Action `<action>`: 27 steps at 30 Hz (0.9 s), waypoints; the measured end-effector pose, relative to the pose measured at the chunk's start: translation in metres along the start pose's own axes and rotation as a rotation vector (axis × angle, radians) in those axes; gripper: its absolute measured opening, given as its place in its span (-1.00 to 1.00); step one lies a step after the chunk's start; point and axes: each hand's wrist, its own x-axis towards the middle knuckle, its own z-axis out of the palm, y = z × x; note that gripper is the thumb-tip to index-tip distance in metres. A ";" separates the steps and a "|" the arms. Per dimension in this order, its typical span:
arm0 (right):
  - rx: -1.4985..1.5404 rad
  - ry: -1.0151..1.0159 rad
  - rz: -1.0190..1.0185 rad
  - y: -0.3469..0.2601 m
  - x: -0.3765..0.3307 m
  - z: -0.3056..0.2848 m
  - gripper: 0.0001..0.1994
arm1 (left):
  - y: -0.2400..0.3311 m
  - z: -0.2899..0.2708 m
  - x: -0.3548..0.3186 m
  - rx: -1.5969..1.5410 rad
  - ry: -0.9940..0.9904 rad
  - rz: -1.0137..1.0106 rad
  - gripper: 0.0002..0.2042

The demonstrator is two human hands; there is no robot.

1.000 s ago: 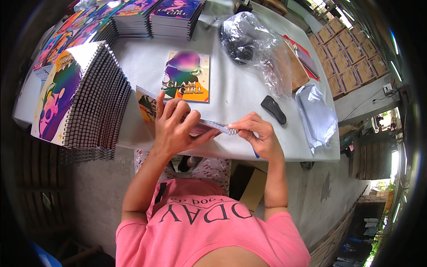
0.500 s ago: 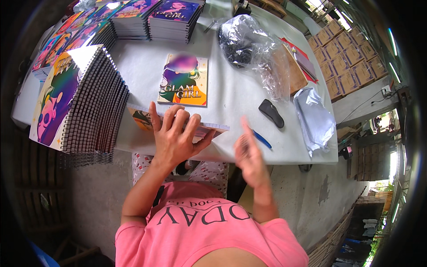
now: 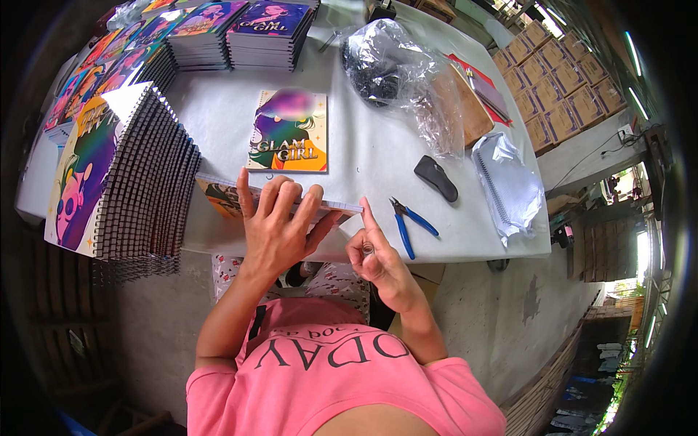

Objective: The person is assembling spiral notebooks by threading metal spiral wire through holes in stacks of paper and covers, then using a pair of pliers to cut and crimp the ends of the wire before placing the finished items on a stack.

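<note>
My left hand (image 3: pixel 275 218) grips a spiral notebook (image 3: pixel 218 198) stood up on its long edge at the table's near side, fingers over the top and thumb on the near face. At the notebook's right end, the outstretched index finger of my right hand (image 3: pixel 385 269) touches the corner. Its other fingers are curled, with a small wire-like loop (image 3: pixel 368 248) among them; whether it is held or worn I cannot tell. Blue-handled cutters (image 3: pixel 411 224) lie with jaws spread just right of that hand. Another notebook (image 3: pixel 289 134) with a colourful cover lies flat beyond.
A tall stack of spiral notebooks (image 3: pixel 142 182) stands at the left, with more notebook stacks (image 3: pixel 269 43) behind. To the right lie a black case-like object (image 3: pixel 436 179), crumpled white paper with a coil (image 3: pixel 509 185), and clear plastic over dark coils (image 3: pixel 385 65). Boxes (image 3: pixel 560 87) are piled beyond.
My right hand has moved left from beside the cutters to the notebook's end, uncovering the cutters. My left hand keeps its hold. The whole view has shifted slightly.
</note>
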 end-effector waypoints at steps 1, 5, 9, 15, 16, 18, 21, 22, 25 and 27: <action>-0.064 0.051 -0.023 0.000 0.001 0.001 -0.12 | 0.000 0.000 0.000 -0.003 0.001 0.002 -0.61; -0.040 0.113 -0.032 0.001 0.000 0.020 -0.19 | 0.002 0.001 0.001 -0.003 0.018 0.011 -0.62; 0.047 0.162 -0.001 0.001 0.000 -0.009 -0.35 | -0.003 -0.002 -0.001 -0.020 -0.008 0.021 -0.63; -0.409 0.333 -0.171 -0.006 0.023 -0.046 -0.78 | -0.006 -0.005 0.001 -0.065 -0.023 0.038 -0.65; -0.399 0.336 -0.177 -0.007 0.027 -0.048 -0.80 | -0.006 -0.005 0.001 -0.068 -0.023 0.038 -0.65; -0.376 0.336 -0.191 -0.008 0.034 -0.049 -0.85 | -0.007 -0.006 0.000 -0.069 -0.019 0.038 -0.65; -0.436 0.206 -0.271 -0.012 0.039 -0.048 -0.86 | -0.006 -0.006 0.000 -0.070 -0.005 0.034 -0.66; -0.410 0.148 -0.230 -0.013 0.039 -0.049 -0.87 | -0.006 -0.006 0.000 -0.073 0.000 0.031 -0.67; -0.401 0.015 -0.128 -0.017 0.036 -0.054 -0.87 | -0.005 -0.007 0.002 -0.074 0.015 0.036 -0.70; -0.490 -0.025 -0.093 -0.019 0.034 -0.053 -0.85 | -0.003 -0.008 0.002 -0.072 0.011 0.031 -0.70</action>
